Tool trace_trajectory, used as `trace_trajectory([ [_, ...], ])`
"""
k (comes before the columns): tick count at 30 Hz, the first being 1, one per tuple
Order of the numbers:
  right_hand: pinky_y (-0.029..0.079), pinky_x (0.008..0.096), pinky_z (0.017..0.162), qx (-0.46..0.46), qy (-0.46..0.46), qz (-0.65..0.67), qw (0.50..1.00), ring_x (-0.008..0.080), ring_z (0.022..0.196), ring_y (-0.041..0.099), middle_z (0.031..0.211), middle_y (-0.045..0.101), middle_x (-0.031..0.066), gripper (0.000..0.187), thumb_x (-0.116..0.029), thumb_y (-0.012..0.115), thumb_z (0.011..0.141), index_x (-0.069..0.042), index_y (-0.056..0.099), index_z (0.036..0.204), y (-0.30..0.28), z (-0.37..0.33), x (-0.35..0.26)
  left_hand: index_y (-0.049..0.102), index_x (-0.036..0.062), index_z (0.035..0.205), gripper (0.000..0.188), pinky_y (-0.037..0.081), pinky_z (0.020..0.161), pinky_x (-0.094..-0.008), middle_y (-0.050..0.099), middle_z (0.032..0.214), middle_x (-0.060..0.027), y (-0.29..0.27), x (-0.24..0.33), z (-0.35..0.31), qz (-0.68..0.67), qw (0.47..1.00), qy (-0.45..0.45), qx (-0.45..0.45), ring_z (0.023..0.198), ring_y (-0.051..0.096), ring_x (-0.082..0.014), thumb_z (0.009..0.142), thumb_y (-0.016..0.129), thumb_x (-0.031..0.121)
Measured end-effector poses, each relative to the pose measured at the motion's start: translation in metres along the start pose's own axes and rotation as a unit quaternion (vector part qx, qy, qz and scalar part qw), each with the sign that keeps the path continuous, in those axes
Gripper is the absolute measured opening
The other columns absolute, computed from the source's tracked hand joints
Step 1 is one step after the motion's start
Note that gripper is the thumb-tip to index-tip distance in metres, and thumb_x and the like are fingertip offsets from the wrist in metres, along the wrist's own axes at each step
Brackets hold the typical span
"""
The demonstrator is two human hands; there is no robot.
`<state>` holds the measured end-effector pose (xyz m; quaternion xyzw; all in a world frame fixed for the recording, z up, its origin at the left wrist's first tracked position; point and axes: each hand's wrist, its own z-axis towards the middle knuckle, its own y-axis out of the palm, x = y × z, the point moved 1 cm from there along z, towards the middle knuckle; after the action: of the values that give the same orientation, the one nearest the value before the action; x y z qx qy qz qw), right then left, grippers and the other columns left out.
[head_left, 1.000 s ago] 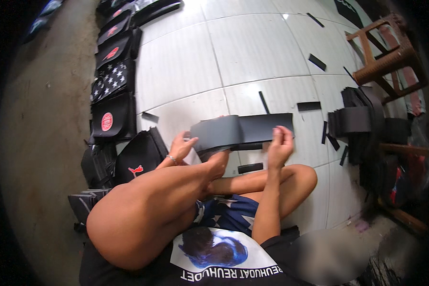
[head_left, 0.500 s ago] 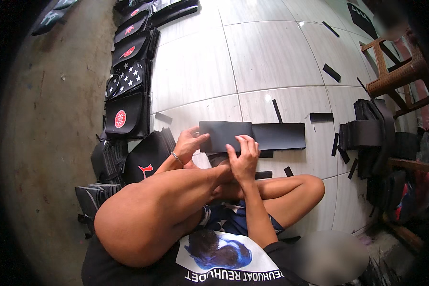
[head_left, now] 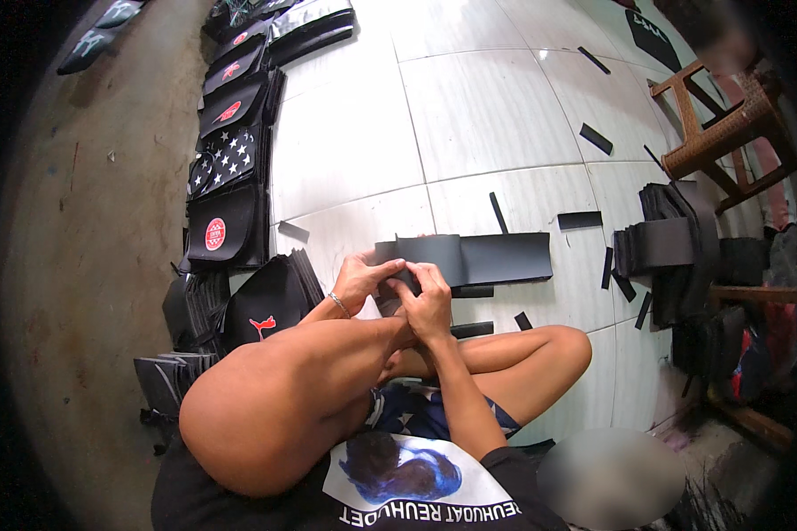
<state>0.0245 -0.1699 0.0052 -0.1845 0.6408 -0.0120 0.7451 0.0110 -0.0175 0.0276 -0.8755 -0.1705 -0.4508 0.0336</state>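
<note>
A long black strip of leather-like sheet (head_left: 506,258) lies crosswise on the tiles in front of my crossed legs. Its left part is doubled over, with the layers slightly out of line. My left hand (head_left: 358,283), with a bracelet at the wrist, pinches the near edge at that left end. Right beside it, the fingers of my right hand (head_left: 429,305) are closed on the same edge, and the fingertips of both hands nearly meet. Whatever lies between the fingertips is too small to make out.
Stacks of black flaps with printed emblems (head_left: 230,226) line the left side. Narrow black offcuts (head_left: 579,219) lie scattered on the white tiles. At the right are a pile of black strips (head_left: 655,245) and a brown woven-pattern stool (head_left: 722,133).
My right hand has moved left from the strip's middle to join my left hand. The left part of the strip has shifted, showing offset layers. The view has shifted slightly.
</note>
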Motion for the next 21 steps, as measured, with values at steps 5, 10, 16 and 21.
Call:
trace_trajectory([
  [5, 0.043, 0.0311, 0.059, 0.049, 0.107, 0.095, 0.989, 0.0160, 0.062, 0.050, 0.067, 0.056, 0.0106, 0.023, -0.016, 0.059, 0.093, 0.005, 0.061, 0.084, -0.025, 0.010, 0.028, 0.060, -0.0020, 0.115, 0.028, 0.055, 0.075, -0.0286, 0.068, 0.101, -0.0098, -0.009, -0.003, 0.003, -0.015, 1.000, 0.004, -0.022, 0.085, 0.066, -0.0146, 0.091, 0.063, 0.011],
  [10, 0.045, 0.0296, 0.067, 0.264, 0.175, 0.022, 0.948, 0.0137, 0.071, 0.054, 0.080, 0.063, 0.0069, 0.020, -0.016, 0.057, 0.094, 0.003, 0.062, 0.093, -0.108, 0.026, 0.082, 0.058, -0.0028, 0.119, 0.028, 0.055, 0.076, -0.0283, 0.067, 0.103, -0.0097, -0.017, -0.006, 0.003, 0.021, 0.998, -0.016, -0.048, 0.086, 0.066, -0.0145, 0.093, 0.057, 0.008],
  [16, 0.046, 0.0371, 0.084, 0.090, -0.008, -0.075, 0.993, 0.0312, 0.097, 0.057, 0.106, 0.061, 0.0167, 0.022, -0.014, 0.063, 0.087, 0.001, 0.061, 0.104, -0.042, 0.011, 0.025, 0.064, -0.0031, 0.110, 0.031, 0.051, 0.062, -0.0248, 0.068, 0.088, -0.0069, 0.003, -0.004, 0.007, 0.109, 0.994, 0.015, 0.002, 0.071, 0.062, -0.0107, 0.083, 0.072, 0.011],
  [21, 0.049, 0.0378, 0.072, 0.139, 0.040, -0.021, 0.989, 0.0296, 0.078, 0.061, 0.082, 0.064, 0.0150, 0.009, -0.004, 0.063, 0.083, 0.000, 0.064, 0.090, -0.028, 0.008, 0.031, 0.066, -0.0039, 0.099, 0.027, 0.049, 0.057, -0.0242, 0.068, 0.084, -0.0065, 0.004, -0.002, 0.005, 0.162, 0.985, 0.034, 0.056, 0.067, 0.060, -0.0097, 0.081, 0.076, 0.013],
])
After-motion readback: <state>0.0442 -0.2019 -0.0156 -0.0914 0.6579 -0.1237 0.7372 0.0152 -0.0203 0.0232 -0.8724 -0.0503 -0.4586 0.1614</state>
